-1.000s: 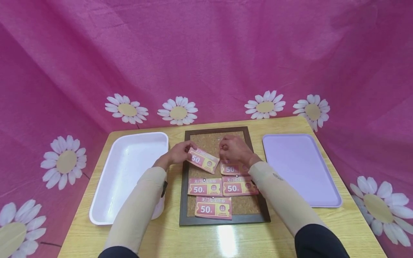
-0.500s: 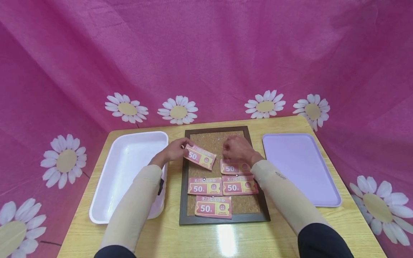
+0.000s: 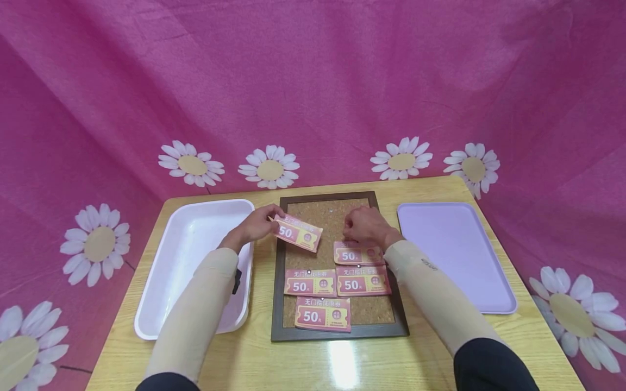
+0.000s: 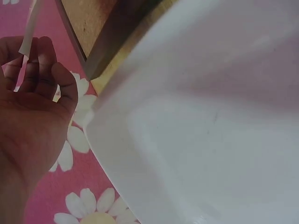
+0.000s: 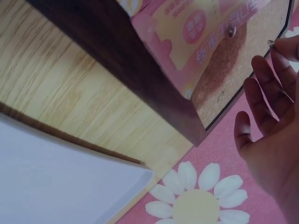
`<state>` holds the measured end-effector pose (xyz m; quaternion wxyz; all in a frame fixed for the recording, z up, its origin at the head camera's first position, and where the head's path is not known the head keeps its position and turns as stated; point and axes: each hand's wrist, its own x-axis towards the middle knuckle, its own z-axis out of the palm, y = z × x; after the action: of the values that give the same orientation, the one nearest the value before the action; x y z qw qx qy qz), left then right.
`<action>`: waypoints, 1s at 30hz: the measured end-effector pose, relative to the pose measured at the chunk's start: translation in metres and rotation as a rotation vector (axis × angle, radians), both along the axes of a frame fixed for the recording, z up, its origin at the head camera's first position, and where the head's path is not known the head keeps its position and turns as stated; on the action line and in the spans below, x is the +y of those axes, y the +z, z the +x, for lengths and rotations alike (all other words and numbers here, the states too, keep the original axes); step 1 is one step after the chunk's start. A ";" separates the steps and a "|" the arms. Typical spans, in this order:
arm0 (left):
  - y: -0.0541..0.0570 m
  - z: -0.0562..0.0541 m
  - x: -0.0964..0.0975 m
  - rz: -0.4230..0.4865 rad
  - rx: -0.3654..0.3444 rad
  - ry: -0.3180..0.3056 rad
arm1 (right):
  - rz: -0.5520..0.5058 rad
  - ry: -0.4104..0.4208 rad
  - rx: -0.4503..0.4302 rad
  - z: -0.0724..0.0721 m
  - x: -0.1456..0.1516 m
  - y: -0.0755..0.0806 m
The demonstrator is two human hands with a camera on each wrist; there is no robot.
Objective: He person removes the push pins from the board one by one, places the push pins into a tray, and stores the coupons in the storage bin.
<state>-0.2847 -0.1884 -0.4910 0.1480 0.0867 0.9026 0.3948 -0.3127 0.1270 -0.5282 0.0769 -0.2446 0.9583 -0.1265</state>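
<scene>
My left hand (image 3: 254,224) pinches a pink and yellow coupon (image 3: 299,232) marked 50 by its left end. The coupon is tilted over the upper left of the framed corkboard (image 3: 313,260). In the left wrist view that coupon (image 4: 31,28) appears edge-on between thumb and fingers. Above the board's upper right, my right hand (image 3: 368,225) pinches a small pushpin (image 5: 271,43), visible in the right wrist view. Just below this hand lies a coupon (image 3: 357,255) on the cork. Several coupons hang on the board, and a pin (image 5: 231,31) shows at one's edge.
A deep white bin (image 3: 151,282) stands left of the board, under the left forearm. On the right lies a flat purple tray (image 3: 450,250). Both rest on a wooden table (image 3: 264,358), with a pink flowered cloth (image 3: 313,98) behind and at the sides.
My left hand has drawn the coupon left and slightly up, toward the board's left frame. My right hand has shifted a little to the right, uncovering more of the coupon beneath it.
</scene>
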 end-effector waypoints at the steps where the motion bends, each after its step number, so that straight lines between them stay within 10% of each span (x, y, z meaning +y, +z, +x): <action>1: 0.000 0.000 -0.001 0.003 -0.003 0.004 | 0.008 0.002 0.000 0.000 0.001 -0.001; 30: 0.004 0.001 -0.039 0.017 -0.011 0.093 | 0.136 -0.016 -0.086 -0.009 0.021 0.000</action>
<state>-0.2835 -0.2271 -0.4870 0.1336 0.0437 0.9014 0.4094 -0.3221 0.1483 -0.5283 0.1336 -0.2252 0.9624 -0.0722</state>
